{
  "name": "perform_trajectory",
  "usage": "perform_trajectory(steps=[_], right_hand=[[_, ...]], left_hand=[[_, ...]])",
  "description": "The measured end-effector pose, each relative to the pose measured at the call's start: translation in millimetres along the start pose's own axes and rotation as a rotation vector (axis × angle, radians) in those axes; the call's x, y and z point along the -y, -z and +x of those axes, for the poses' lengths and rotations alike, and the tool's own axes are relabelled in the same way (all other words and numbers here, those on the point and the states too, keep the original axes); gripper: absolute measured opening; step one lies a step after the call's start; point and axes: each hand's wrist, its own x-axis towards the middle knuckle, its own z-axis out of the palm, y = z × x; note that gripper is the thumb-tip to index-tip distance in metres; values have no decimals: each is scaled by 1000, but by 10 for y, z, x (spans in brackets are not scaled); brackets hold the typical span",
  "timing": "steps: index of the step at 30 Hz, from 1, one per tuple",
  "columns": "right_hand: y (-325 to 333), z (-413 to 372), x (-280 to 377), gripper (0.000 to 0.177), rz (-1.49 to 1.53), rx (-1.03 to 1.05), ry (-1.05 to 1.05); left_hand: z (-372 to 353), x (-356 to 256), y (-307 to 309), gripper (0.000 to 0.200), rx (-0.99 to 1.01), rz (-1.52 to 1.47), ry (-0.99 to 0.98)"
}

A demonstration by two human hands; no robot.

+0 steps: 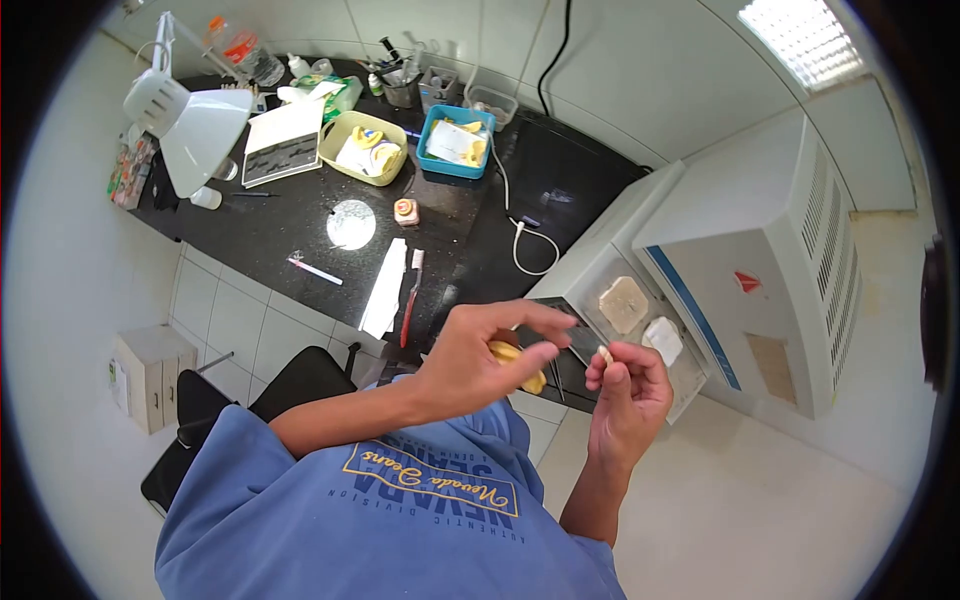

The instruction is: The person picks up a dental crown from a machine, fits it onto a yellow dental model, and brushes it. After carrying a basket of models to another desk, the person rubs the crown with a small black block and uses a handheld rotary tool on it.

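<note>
My left hand (470, 352) is above the front edge of the black bench. Its thumb and index finger are apart, while a yellow dental cast (506, 353) sits in the palm, partly hidden by the hand and seemingly held by the lower fingers. To its right, my right hand (632, 400) is closed, pinching a small whitish piece (605, 356) that looks like a dental crown between thumb and fingertips. The two hands are a short gap apart. Tweezers (558, 380) lie just below that gap, partly covered.
On the black bench (450, 215) lie a red toothbrush (411, 300), a white paper strip (385, 290) and a small jar (406, 211). Yellow (330, 150) and blue (425, 150) baskets hold yellow casts. A lamp (205, 130) overhangs the left; a white machine (740, 260) stands right.
</note>
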Motion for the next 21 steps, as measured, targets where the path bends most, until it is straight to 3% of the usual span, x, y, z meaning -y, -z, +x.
perform_trajectory(steps=[2, 4, 6, 11, 16, 21], right_hand=[[-124, -3, 33, 25, 56, 32, -7], [-248, 5, 55, 22, 55, 106, 83], [-328, 20, 60, 21, 42, 145, 89], [-560, 61, 78, 27, -85, 193, 97], [-651, 97, 87, 22, 79, 304, 44], [-745, 83, 93, 24, 70, 286, 11]], left_hand=[[-1, -42, 53, 35, 11, 184, -370], [-22, -119, 117, 40, 4, 191, -377], [-30, -147, 185, 32, -37, 263, -571], [-122, -285, 357, 22, -38, 214, -473], [-133, -266, 488, 16, -90, 146, -470], [-152, -295, 583, 15, -84, 97, -435]])
